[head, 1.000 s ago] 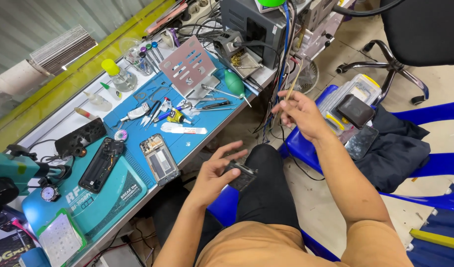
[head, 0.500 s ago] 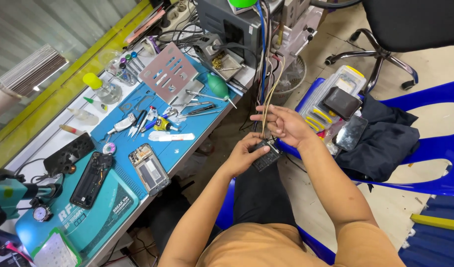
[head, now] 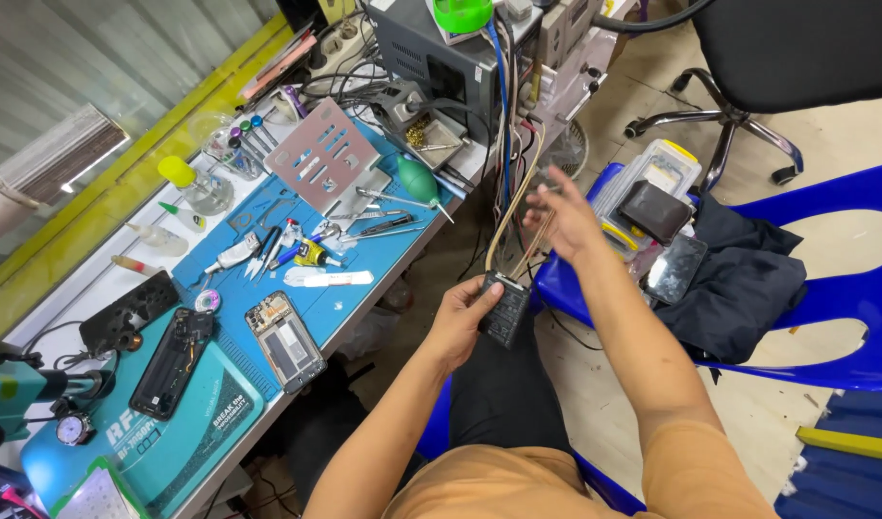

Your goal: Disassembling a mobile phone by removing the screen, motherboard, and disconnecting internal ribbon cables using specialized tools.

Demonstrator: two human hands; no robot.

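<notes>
Just below the middle of the frame the left hand (head: pixel 460 322) has its fingers curled shut around a small black device (head: pixel 505 308), thumb on its upper edge, holding it above the person's dark-trousered lap; thin tan wires (head: pixel 514 207) rise from the top of the device toward the upper middle of the frame; the right hand (head: pixel 564 219), a little above and right of the device, has its fingers spread and only loosely bent, with the wires running beside the fingertips, though whether it pinches any of them cannot be told.

To the left lies the worktop (head: pixel 364 288), covered with a blue mat; on it, left of centre, an opened phone (head: pixel 284 340) lies face up, and further toward the lower left a second, dark phone (head: pixel 173 361) lies on a teal mat; tweezers and small tools (head: pixel 287 248) are scattered at the middle of the mat, near a perforated metal plate (head: pixel 325 157) and a green rubber blower (head: pixel 420 180).

At the right a blue plastic chair (head: pixel 845 288) carries dark cloth (head: pixel 748 279), a dark wallet (head: pixel 655 210) and another phone (head: pixel 677 268); a black office chair (head: pixel 777 58) fills the upper right corner.
</notes>
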